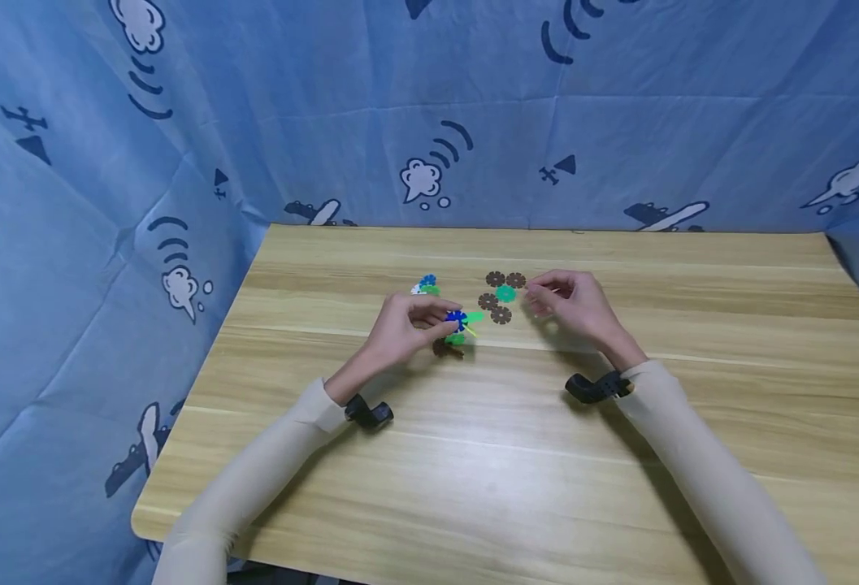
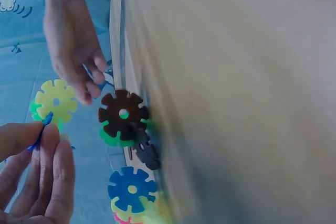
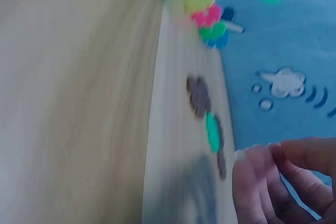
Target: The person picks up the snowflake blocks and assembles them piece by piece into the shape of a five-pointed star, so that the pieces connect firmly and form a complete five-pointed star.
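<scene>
In the head view my left hand [image 1: 407, 325] pinches a dark blue notched disc [image 1: 456, 317], with light green and yellow pieces beside it. The left wrist view shows the thumb and fingers of the left hand [image 2: 42, 174] on the blue disc's edge, a yellow disc [image 2: 56, 98] just beyond. My right hand [image 1: 575, 305] hovers right of several brown discs [image 1: 501, 314] and a green disc [image 1: 505, 293]. Its fingers are loosely bent, thumb near the fingertips, with nothing visible between them; the right hand [image 3: 286, 179] is partly blurred in the right wrist view.
Near the left hand are blue [image 1: 427, 279], white and green discs behind it, and green [image 1: 455, 340] and brown [image 1: 440, 348] ones in front. A wooden table [image 1: 502, 455] lies below; blue patterned cloth [image 1: 488, 97] hangs behind and at the left.
</scene>
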Demonstrator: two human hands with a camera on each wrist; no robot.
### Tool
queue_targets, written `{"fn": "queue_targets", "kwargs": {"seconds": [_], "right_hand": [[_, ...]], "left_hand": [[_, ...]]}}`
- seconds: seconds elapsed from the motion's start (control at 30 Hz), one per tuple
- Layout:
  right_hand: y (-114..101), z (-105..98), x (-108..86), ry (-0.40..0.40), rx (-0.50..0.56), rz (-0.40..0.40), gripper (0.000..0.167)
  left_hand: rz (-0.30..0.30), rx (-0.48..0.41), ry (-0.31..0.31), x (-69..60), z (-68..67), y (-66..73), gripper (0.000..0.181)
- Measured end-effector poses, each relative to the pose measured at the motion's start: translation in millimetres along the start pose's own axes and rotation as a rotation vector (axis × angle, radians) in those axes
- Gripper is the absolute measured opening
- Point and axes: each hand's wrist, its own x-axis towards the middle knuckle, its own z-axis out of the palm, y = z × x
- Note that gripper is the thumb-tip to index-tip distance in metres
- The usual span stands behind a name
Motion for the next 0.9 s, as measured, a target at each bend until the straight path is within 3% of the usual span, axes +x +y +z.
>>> {"fn": "queue_targets", "kwargs": {"seconds": [0.13, 0.33, 0.73, 0.9], "right_hand": [[9.0, -7.0, 11.3, 0.029, -0.049, 0.017, 0.034], [13.0, -9.9, 23.7, 0.032, -0.149, -0.044, 0.028], [8.2, 4.0, 50.4, 0.000, -0.353, -0.126, 0.035], [7.9, 7.6, 53.4, -0.007, -0.355, -0.106, 0.030]], "left_hand": [[-0.067, 0.003, -0.031, -14.4, -2.5, -2.6, 0.026], [-0.109, 0.012, -0.090, -31.1, -3.1, -7.1, 0.025], [-0.106, -0.019, -0.054, -41.2, -4.2, -12.3, 0.026], [-0.101, -0.048, -0.037, -41.5, -4.3, -11.6, 0.026]]}}
